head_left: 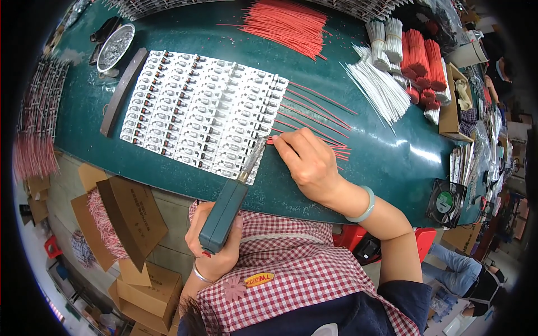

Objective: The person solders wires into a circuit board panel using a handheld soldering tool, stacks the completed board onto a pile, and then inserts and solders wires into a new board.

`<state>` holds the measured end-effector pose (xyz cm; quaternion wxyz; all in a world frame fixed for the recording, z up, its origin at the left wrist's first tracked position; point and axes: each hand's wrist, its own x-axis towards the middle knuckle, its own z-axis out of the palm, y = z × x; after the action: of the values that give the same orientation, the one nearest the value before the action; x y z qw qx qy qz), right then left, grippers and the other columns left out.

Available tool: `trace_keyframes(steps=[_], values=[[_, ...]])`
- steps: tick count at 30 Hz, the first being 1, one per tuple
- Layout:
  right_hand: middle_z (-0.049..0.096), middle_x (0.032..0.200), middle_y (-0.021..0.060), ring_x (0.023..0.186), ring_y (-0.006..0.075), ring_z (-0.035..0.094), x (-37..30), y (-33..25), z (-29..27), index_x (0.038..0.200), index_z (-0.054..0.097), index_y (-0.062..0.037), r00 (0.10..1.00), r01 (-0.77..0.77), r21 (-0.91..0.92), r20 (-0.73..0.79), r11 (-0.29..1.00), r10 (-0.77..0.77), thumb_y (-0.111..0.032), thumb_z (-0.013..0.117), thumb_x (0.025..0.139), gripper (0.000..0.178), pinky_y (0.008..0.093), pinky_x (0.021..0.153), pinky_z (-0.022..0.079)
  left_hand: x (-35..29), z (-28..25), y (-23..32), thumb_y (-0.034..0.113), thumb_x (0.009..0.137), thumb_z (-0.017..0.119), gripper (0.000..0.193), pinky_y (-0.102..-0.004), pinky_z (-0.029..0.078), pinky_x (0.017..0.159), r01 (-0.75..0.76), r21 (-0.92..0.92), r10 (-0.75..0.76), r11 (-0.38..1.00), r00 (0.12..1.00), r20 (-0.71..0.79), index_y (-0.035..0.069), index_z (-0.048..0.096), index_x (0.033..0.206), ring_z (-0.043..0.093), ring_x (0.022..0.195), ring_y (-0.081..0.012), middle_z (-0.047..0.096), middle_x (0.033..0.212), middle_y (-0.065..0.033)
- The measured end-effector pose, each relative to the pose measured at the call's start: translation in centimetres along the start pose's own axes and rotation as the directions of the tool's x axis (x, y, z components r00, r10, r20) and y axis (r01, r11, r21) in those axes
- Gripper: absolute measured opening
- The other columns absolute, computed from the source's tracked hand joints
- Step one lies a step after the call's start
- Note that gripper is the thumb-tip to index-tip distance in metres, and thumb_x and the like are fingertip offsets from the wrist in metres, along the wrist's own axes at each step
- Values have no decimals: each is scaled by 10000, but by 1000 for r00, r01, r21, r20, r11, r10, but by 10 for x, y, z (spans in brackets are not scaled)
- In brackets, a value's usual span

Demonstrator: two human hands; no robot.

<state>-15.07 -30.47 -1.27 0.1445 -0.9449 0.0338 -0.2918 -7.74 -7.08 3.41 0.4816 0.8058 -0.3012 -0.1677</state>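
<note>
My left hand is wrapped round the thick dark green handle of a soldering iron. Its metal shaft slants up to the right edge of a white panel of circuit boards, where small components sit in rows. Close to that tip, my right hand pinches thin red wires at the panel's edge; how many are between the fingertips I cannot make out. Above this hand, several more red wires run out to the right from the same edge.
At the back lies a heap of red wires, with white wires and red bundles to its right. A dark bar and a round metal dish are left of the panel. A small fan stands at right, cardboard boxes below left.
</note>
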Motion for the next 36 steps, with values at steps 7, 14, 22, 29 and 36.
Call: trace_keyframes(steps=[7,14,22,29,36], values=[[605,868,96,789,219,597,0,-1,0,945,679,64,1000,12,-22,6,1000,-12,-3,695,732,224,314,617,527,-1,0,2,-15,774,750,191,-339,532,660,2,8,-2,1000,1000,7,-49,688,951,680,763,-273,666,931,-161],[606,874,97,798,223,598,-2,-2,0,944,677,64,1000,16,-26,-1,1000,-16,-9,693,734,223,315,622,532,-8,-4,-3,-11,774,753,234,-335,536,671,-60,39,61,997,998,-25,-57,694,997,683,775,-273,674,969,-170],[652,908,105,756,240,624,-4,-5,-2,1007,660,45,998,18,40,-53,999,-16,20,692,715,295,328,586,511,-9,-7,-5,-13,776,753,244,-335,544,707,-80,34,82,996,996,-44,-58,698,1009,690,813,-282,681,1010,-182],[658,908,103,735,234,618,-6,-8,-2,1002,663,44,1000,11,37,-24,999,-10,21,696,726,279,332,577,511,-12,-8,-6,-13,778,751,236,-335,546,697,-82,33,83,996,996,-34,-59,696,1003,693,808,-285,680,1003,-183],[655,910,98,741,230,618,-7,-10,-1,1016,658,41,1000,20,21,-22,1000,-20,9,701,731,291,329,575,507,-11,-6,0,-17,780,753,203,-326,542,687,-21,6,21,1000,1000,-9,-55,692,970,690,794,-273,674,966,-172]])
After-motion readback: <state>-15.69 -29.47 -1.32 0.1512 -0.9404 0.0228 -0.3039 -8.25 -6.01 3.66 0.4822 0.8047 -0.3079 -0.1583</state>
